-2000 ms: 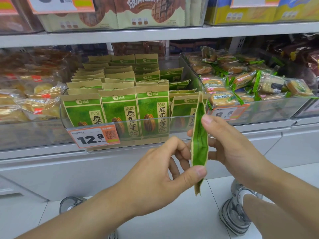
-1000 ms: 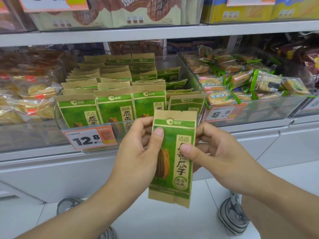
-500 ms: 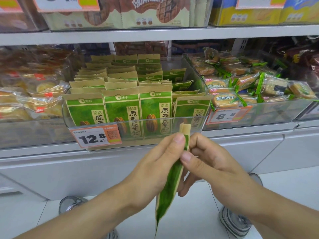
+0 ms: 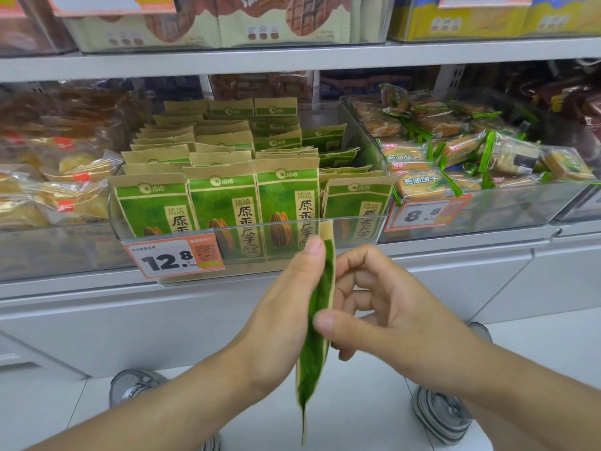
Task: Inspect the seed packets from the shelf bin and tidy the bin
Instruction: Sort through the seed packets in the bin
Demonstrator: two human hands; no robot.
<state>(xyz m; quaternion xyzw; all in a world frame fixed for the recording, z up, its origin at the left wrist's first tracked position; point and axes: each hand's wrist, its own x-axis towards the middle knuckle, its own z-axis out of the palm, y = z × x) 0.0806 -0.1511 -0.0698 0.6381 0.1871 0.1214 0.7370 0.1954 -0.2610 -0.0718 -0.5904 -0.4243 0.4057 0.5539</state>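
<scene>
Nearest the camera, a flat green-and-tan paper seed packet [image 4: 317, 320] is held edge-on between the two hands, its long axis running nearly upright, top edge toward the shelf and bottom corner hanging down toward the white tiled floor [image 4: 357, 418]. The left hand [image 4: 286, 307] is laid along the packet's left face, thumb pressed near the top. The right hand [image 4: 374, 307] is closed on the right face, thumb across the middle and fingers curled behind; how firmly those fingers bear on the paper cannot be told from this angle.

Just beyond and above the packet, the clear plastic shelf bin [image 4: 351, 229] is seen, with an orange price tag [image 4: 174, 257] clipped to its front lip. Rows of matching packets [image 4: 221, 203] are stood upright inside, the right-hand column looser and leaning. The bin lies straight ahead, so the packet would probably need turning face-forward before being slipped back in.
</scene>
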